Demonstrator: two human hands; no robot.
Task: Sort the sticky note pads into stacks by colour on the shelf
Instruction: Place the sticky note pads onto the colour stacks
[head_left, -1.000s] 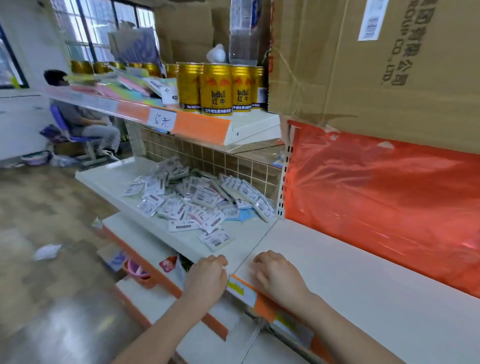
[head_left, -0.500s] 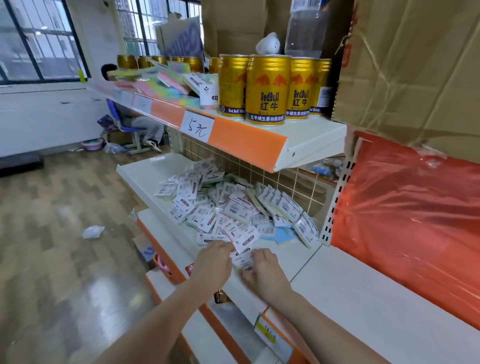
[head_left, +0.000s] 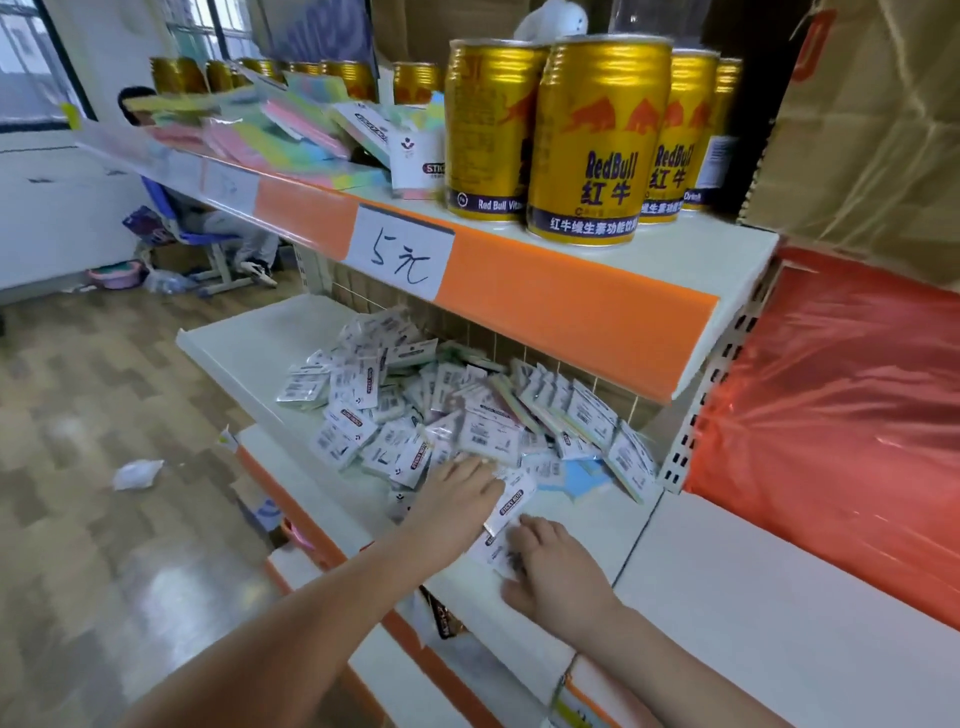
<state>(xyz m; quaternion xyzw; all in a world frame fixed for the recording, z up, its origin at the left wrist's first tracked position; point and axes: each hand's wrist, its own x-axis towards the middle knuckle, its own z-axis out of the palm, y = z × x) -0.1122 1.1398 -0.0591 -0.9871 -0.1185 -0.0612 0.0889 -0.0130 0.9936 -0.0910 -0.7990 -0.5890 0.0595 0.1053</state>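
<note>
A loose pile of sticky note pads (head_left: 441, 410) in clear wrappers with white barcode labels covers the middle white shelf (head_left: 249, 338). My left hand (head_left: 457, 499) lies at the pile's near edge and pinches one tilted pad (head_left: 511, 505) on its thumb side. Just right of it, my right hand (head_left: 558, 569) has its fingers curled on another white-labelled pad (head_left: 491, 551) lying flat near the shelf's front edge. A blue pad (head_left: 576, 475) shows under the pile. More pastel pink, green and yellow pads (head_left: 291, 130) lie scattered on the upper shelf.
Gold drink cans (head_left: 587, 140) stand on the upper shelf above a handwritten price tag (head_left: 400, 252). Orange plastic sheeting (head_left: 831, 405) and a cardboard box (head_left: 872, 119) fill the right; a white shelf section (head_left: 753, 623) lies below them. A person sits on a chair (head_left: 208, 228) at far left.
Both hands moved from the shelf's front edge up to the pile. The left now pinches a pad and the right curls over another. The view shifted closer and to the left.
</note>
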